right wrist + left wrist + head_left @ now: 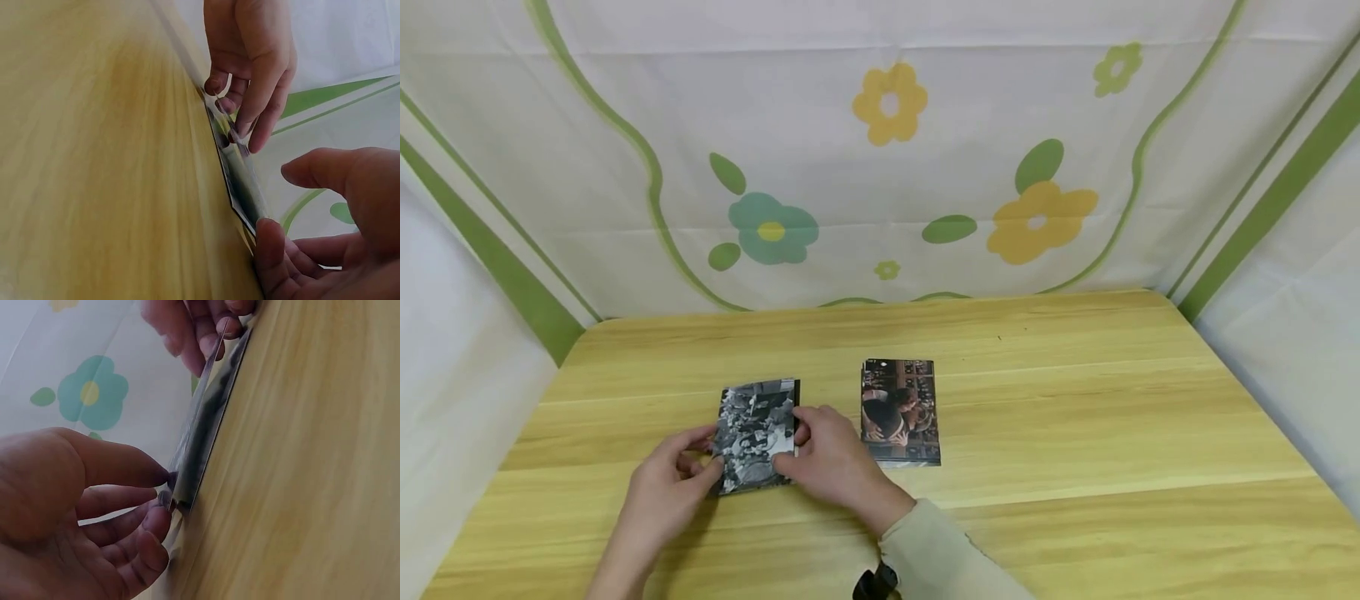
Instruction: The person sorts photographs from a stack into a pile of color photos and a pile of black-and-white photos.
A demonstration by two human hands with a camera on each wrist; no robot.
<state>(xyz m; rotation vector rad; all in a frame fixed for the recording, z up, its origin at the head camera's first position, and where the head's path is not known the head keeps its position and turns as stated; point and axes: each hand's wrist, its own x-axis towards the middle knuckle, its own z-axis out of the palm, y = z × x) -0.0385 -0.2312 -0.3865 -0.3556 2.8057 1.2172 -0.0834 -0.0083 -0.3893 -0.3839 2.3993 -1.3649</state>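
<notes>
A black-and-white photo card (756, 433) lies over at least one other card, whose dark edge shows at its right. In the left wrist view the upper photo stands apart from the dark card (215, 419) below it. My left hand (666, 483) pinches the near left part of the upper photo between thumb and fingers. Fingers of my right hand (831, 458) touch its right edge, while the right thumb is held off the surface, as the right wrist view shows. Right of that hand lies a stack topped by a colour photo card (901, 408) of people.
The cards lie on a wood-grain table (1112, 433). A white cloth (827, 108) with flowers and green bands hangs behind it, and white cloth flanks both sides. A dark band (876, 581) is on the right wrist near the sleeve (947, 554).
</notes>
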